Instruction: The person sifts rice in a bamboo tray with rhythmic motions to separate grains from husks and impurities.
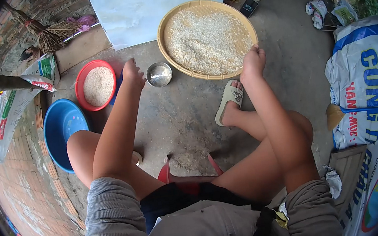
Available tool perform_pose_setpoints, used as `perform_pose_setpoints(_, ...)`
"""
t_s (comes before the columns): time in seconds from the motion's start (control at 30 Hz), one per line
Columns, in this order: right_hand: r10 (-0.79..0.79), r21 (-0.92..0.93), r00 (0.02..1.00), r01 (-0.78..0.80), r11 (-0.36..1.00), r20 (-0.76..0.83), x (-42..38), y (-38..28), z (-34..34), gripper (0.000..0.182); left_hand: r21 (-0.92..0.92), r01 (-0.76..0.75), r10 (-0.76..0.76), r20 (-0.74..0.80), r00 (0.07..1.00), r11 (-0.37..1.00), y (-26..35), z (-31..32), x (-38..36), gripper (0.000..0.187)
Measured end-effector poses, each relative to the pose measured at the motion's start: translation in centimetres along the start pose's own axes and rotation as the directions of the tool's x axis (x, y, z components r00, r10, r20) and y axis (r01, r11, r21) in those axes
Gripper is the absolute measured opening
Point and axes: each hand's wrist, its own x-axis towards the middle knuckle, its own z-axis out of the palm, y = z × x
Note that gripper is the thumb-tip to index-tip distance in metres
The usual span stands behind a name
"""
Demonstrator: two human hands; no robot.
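Observation:
A round woven winnowing basket [161, 30] with white grains spread over it is ahead of me, right of centre. My right hand [253, 61] is closed on its lower right rim. My left hand [133, 74] hovers between a red basin [80, 97] of pale grains and a small metal bowl [159, 74]. Its fingers look curled, and whatever may be in them is hidden. The metal bowl holds a little whitish material. Something dark blue [120, 79] shows beside the red basin, partly covered by my left forearm.
A blue basin [53, 133] stands by my left knee. Behind the basket lies a pale board [139, 11]. A straw broom [51, 35] is at upper left, a small black device [248, 7] near the basket. Large printed sacks [355, 64] line the right side.

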Motion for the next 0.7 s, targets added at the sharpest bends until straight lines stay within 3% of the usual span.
perform_pose_setpoints(0.07,0.004,-0.022,1.0,-0.003,1.0,0.028,-0.1,0.2,0.1,0.027,0.014,-0.079,0.079,-0.014,0.997,0.997,1.2,0.1,-0.4,0.056)
perform_pose_setpoints(0.13,0.01,-0.044,0.998,-0.007,0.999,0.06,-1.0,0.2,0.7,0.027,-0.105,-0.193,0.206,0.129,0.97,0.976,3.3,0.3,-2.5,0.055)
perform_pose_setpoints(0.27,-0.031,0.01,0.975,0.03,1.0,0.219,-3.7,0.4,2.3,0.026,-0.065,-0.195,0.205,0.296,0.933,0.979,7.2,-0.7,-6.9,0.05)
perform_pose_setpoints(0.33,-0.06,-0.092,0.917,0.105,0.99,0.395,-4.6,0.4,2.9,0.027,-0.058,-0.253,0.252,0.453,0.855,0.966,8.6,-1.3,-8.7,0.045)
perform_pose_setpoints(0.47,-0.032,-0.15,0.89,0.112,0.982,0.455,-4.6,-2.1,4.0,0.029,0.099,-0.264,0.21,0.372,0.904,0.959,8.7,-1.3,-11.3,0.037)
perform_pose_setpoints(0.53,-0.032,-0.145,0.842,0.13,0.981,0.538,-1.7,-2.0,4.3,0.03,0.157,-0.51,0.482,0.182,0.857,0.846,7.2,-0.2,-12.9,0.034)
perform_pose_setpoints(0.57,-0.041,-0.158,0.836,0.151,0.976,0.547,-1.0,-2.1,4.3,0.03,0.112,-0.575,0.542,0.232,0.808,0.81,6.6,-0.2,-13.3,0.035)
perform_pose_setpoints(0.63,-0.05,-0.165,0.824,0.172,0.971,0.565,-2.3,-2.7,5.0,0.031,0.135,-0.61,0.569,0.249,0.784,0.781,7.6,-1.1,-13.9,0.035)
perform_pose_setpoints(0.7,-0.201,-0.271,0.852,0.364,0.891,0.484,-5.4,-2.2,5.8,0.03,0.171,-0.595,0.556,0.227,0.8,0.786,10.6,-3.0,-14.2,0.034)
